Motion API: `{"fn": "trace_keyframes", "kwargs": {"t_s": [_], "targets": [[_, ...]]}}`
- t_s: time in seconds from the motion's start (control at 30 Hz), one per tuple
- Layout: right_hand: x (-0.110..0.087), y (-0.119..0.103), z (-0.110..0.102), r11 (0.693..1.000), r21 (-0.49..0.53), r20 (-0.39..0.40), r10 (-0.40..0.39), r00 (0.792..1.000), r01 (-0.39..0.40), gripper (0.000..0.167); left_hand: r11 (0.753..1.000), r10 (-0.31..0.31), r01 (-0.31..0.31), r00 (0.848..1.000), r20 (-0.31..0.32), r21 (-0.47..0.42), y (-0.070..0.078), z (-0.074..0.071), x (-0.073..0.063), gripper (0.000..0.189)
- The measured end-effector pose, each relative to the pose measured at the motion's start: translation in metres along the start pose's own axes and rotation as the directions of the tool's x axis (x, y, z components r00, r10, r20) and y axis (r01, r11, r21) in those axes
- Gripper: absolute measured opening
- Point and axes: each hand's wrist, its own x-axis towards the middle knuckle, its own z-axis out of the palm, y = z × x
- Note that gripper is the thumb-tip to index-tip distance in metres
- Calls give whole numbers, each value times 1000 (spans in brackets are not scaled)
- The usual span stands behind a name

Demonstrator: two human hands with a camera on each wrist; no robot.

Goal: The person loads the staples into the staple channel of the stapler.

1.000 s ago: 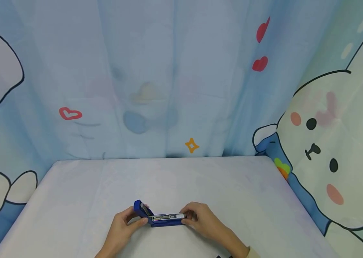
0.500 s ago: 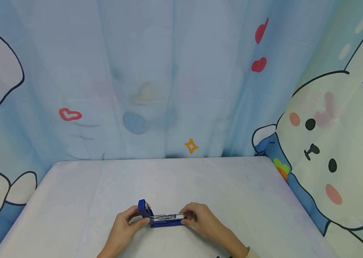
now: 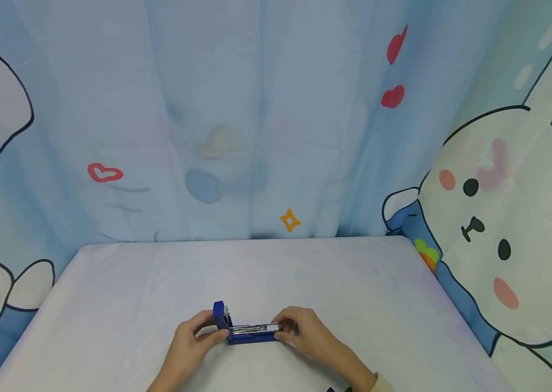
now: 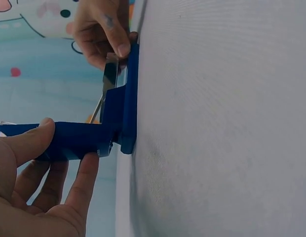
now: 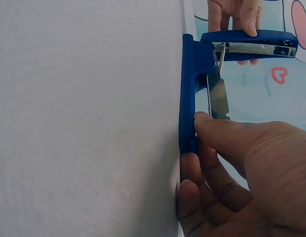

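A blue stapler (image 3: 252, 338) stands on the table with its top arm (image 3: 220, 314) swung up to about a right angle from the base, baring the metal staple channel (image 3: 255, 329). My left hand (image 3: 191, 338) pinches the raised arm near the hinge, thumb on one side and fingers on the other, as the left wrist view shows. At the opposite end, my right hand (image 3: 307, 335) grips the front of the base (image 5: 188, 98) between thumb and fingers. In the right wrist view the underside of the raised arm (image 5: 261, 47) shows.
A white cloth covers the table (image 3: 354, 283). Small dark objects (image 3: 338, 390) peek in at the bottom edge near the right forearm. Behind the table hangs a light blue curtain (image 3: 256, 109) with cartoon prints.
My left hand has tilted the stapler's top arm from leaning left to nearly upright and shifted slightly right. The right hand keeps its grip on the base.
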Motion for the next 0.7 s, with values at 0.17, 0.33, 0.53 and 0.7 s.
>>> {"fn": "trace_keyframes", "kwargs": {"t_s": [0.17, 0.33, 0.53, 0.7], "targets": [[0, 0, 0, 1000, 2, 1, 3, 1000, -3, 17, 1000, 4, -4, 1000, -4, -2, 1, 2, 0, 33], [0, 0, 0, 1000, 6, 0, 5, 1000, -5, 17, 1000, 16, -16, 1000, -8, 19, 4, 3, -1, 33], [0, 0, 0, 1000, 3, 0, 12, 1000, -12, 17, 999, 19, -18, 1000, -11, 42, 5, 4, -1, 33], [0, 1, 0, 1000, 3, -2, 18, 1000, -18, 17, 999, 26, -26, 1000, -9, 45, 4, 5, -1, 33]]}}
